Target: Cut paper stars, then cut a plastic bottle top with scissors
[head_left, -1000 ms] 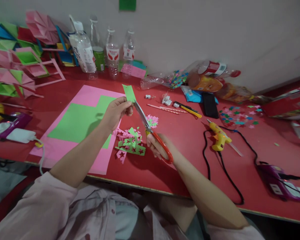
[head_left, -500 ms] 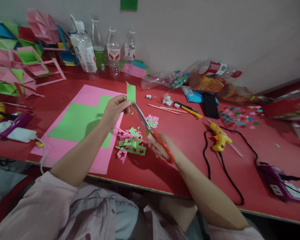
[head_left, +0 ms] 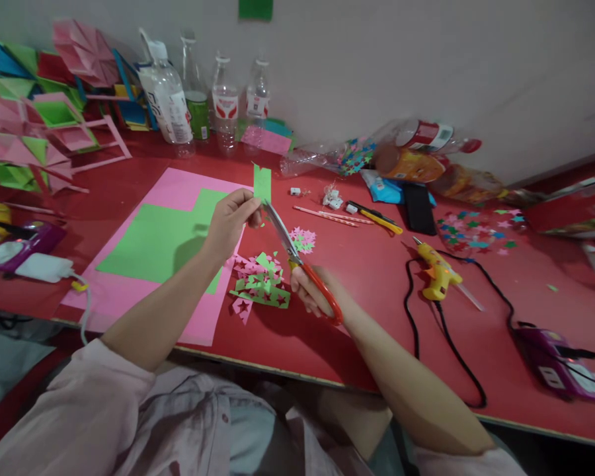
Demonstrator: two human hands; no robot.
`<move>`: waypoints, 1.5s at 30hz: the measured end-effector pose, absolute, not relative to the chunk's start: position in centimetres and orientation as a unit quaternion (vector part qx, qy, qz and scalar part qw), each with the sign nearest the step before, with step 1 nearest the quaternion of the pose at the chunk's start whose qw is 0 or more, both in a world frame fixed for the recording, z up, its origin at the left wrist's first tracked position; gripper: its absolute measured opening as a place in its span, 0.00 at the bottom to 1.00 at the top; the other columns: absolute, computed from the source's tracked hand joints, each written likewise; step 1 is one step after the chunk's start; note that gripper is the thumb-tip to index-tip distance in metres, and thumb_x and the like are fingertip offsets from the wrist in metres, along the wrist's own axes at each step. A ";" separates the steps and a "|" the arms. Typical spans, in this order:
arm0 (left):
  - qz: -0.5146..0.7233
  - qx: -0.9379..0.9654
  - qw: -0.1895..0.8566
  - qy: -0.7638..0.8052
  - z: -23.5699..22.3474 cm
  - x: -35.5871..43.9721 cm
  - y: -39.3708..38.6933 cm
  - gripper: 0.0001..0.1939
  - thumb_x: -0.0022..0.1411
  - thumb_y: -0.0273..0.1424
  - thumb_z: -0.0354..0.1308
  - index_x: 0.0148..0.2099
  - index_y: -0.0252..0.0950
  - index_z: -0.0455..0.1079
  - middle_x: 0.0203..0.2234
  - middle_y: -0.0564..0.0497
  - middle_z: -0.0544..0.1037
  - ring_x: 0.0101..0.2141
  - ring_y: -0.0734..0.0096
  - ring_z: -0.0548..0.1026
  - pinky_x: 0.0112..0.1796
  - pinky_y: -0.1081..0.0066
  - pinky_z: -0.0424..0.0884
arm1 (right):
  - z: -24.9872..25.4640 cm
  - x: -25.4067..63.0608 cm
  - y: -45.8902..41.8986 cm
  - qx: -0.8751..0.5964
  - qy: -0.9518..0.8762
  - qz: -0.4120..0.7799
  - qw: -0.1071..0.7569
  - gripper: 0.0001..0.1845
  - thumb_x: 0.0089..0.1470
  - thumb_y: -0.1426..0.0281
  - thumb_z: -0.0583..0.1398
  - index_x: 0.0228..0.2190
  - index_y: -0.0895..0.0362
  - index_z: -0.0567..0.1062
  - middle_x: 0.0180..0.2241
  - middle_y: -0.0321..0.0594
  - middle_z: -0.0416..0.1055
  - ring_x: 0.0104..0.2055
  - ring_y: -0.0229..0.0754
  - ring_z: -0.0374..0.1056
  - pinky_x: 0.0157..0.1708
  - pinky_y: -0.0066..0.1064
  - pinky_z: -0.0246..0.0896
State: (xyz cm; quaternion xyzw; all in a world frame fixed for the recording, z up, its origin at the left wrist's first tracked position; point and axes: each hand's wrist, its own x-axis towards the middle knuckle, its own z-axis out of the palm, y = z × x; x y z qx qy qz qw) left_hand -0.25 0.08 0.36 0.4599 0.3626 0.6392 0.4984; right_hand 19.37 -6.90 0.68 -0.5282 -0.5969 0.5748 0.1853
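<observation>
Between the thumb and fingers of my left hand is a small green paper strip, held upright with a ragged top edge. My right hand is closed around the orange handles of a pair of scissors. The blades point up and left, their tips at the lower part of the strip beside my left fingertips. Below the blades lies a heap of pink and green paper scraps, some with star-shaped holes. Small cut paper stars sit in a pile just right of the blades.
Green sheets lie on a large pink sheet at left. Bottles stand along the wall. A yellow glue gun with a black cord, a phone and a utility knife lie to the right. Folded paper models fill the far left.
My left hand and the green strip have shifted very slightly to the right. The scissors stay almost in place, with their tips still by the strip.
</observation>
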 end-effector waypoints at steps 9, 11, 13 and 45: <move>0.622 0.472 0.496 0.381 0.5 0.0 -0.1 0.12 0.58 0.25 0.57 0.23 0.36 0.63 0.12 0.59 0.67 0.16 0.85 0.64 0.22 0.79 0.62 | 0.1 19.6 -6.8 -0.528 -0.605 0.570 0.176 0.27 0.57 0.44 0.52 0.23 0.54 0.64 0.09 0.24 0.53 0.09 0.30 0.51 0.12 0.25 0.54; 0.623 0.470 0.497 0.379 0.5 0.0 0.0 0.12 0.57 0.23 0.55 0.23 0.36 0.64 0.12 0.59 0.67 0.15 0.85 0.64 0.21 0.79 0.61 | 0.0 19.6 -6.7 -0.533 -0.598 0.573 0.175 0.27 0.56 0.44 0.53 0.22 0.53 0.63 0.09 0.24 0.52 0.08 0.30 0.49 0.11 0.25 0.52; 0.625 0.468 0.498 0.378 0.5 0.0 0.0 0.12 0.57 0.21 0.53 0.23 0.36 0.64 0.11 0.59 0.67 0.15 0.85 0.64 0.21 0.80 0.61 | 0.1 19.5 -6.7 -0.532 -0.593 0.576 0.181 0.28 0.54 0.43 0.54 0.22 0.53 0.62 0.09 0.24 0.52 0.08 0.29 0.48 0.11 0.25 0.51; 0.615 0.474 0.498 0.386 0.6 0.1 -0.2 0.12 0.57 0.27 0.58 0.22 0.36 0.63 0.12 0.59 0.67 0.16 0.84 0.63 0.22 0.78 0.62 | 0.5 19.5 -7.0 -0.528 -0.593 0.576 0.193 0.28 0.54 0.42 0.54 0.22 0.53 0.61 0.09 0.24 0.52 0.08 0.30 0.49 0.10 0.25 0.49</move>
